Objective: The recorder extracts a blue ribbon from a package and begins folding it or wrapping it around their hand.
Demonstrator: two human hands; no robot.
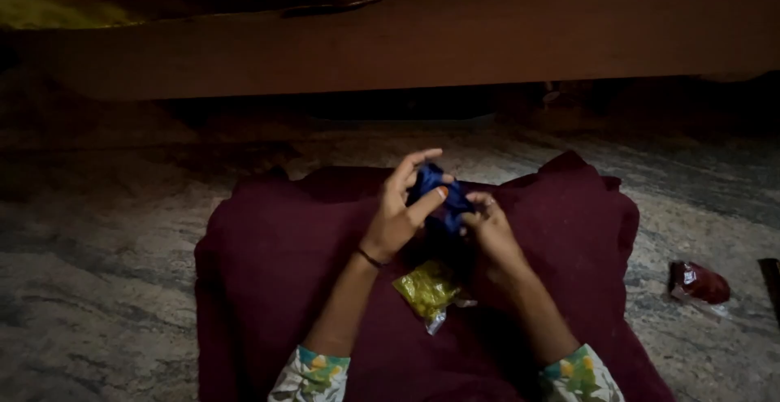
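Note:
Both my hands meet over a dark maroon cloth (268, 264) spread on the floor. My left hand (398, 211) and my right hand (487, 227) both pinch a small piece of dark blue fabric (435, 191), held up between them. The left thumb presses on its front, and the right fingers grip its right edge. A small clear packet of yellow-green material (426, 288) lies on the cloth just below my hands, between my wrists. The scene is dim.
A red packet (699, 282) lies on the mottled stone floor (97, 288) at the right. A dark flat object (772, 280) shows at the right edge. A long brown wooden furniture edge (406, 44) runs across the back, with dark space beneath.

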